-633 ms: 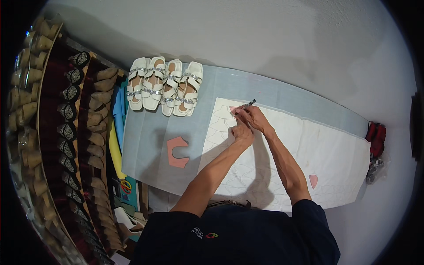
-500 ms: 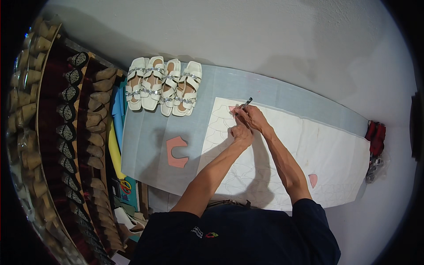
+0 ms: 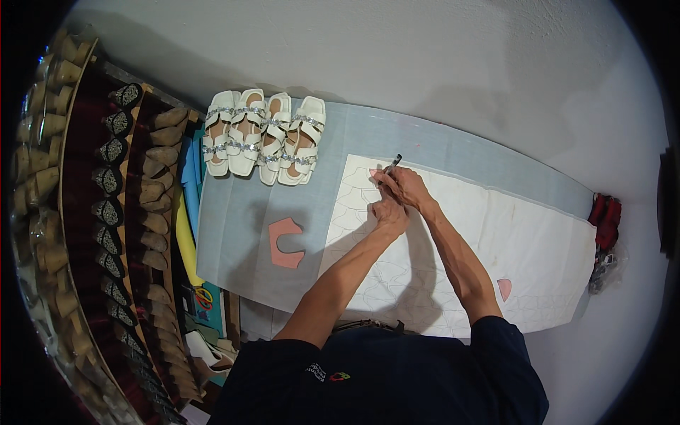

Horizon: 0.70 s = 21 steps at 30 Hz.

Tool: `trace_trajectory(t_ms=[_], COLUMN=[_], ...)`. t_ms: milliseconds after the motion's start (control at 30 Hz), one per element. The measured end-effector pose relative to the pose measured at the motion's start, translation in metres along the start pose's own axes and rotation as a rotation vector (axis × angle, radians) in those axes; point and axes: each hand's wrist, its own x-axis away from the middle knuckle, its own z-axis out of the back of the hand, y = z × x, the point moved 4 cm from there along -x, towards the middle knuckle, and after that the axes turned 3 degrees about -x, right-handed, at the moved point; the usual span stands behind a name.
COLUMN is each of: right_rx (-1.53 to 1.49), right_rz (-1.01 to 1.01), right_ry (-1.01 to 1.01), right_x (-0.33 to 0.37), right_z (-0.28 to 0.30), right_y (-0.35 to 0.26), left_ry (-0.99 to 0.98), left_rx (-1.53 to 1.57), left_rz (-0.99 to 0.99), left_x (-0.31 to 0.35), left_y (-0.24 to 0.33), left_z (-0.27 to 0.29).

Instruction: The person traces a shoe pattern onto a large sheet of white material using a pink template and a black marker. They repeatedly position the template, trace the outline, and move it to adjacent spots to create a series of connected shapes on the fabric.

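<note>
The fingers of my right hand point(image 3: 406, 185) are pinching a dark pen point(image 3: 394, 163), drawn in around it with hardly any gap showing; its upper end is tilting away from me and rightward. My left hand point(image 3: 387, 212) is sitting just below, mostly curled, its fingertips disappearing behind the right hand, so I cannot tell how far apart they are or whether they are gripping anything. A small pink piece point(image 3: 372, 172) is peeking out just beside my fingertips, near the far left corner of the white sheet point(image 3: 538, 234). Fine outlines point(image 3: 352, 205) are running over the sheet's left part. Further out, a half-round pink piece point(image 3: 503, 289) is lying right of my right forearm, and a notched pink piece point(image 3: 280, 243) is resting left of the sheet on the grey-blue table covering point(image 3: 397, 131). White sandals point(image 3: 243, 166) are lining up beyond it, and shoe lasts point(image 3: 164, 192) are filling a rack on my left.
</note>
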Motion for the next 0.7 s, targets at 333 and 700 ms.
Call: trace_trajectory(t_ms=[333,700], right_rx=[0.201,0.058], right_rz=[0.25,0.264], right_ry=[0.098,0.057], right_x=[-0.011,-0.039], right_z=[-0.007,-0.012], right_y=[-0.003,-0.008], left_ry=[-0.208,-0.02], left_rx=[0.064,0.156], left_rz=[-0.057,-0.03], left_x=[-0.003,-0.002], left_y=[-0.006,-0.017], left_z=[0.011,0.005])
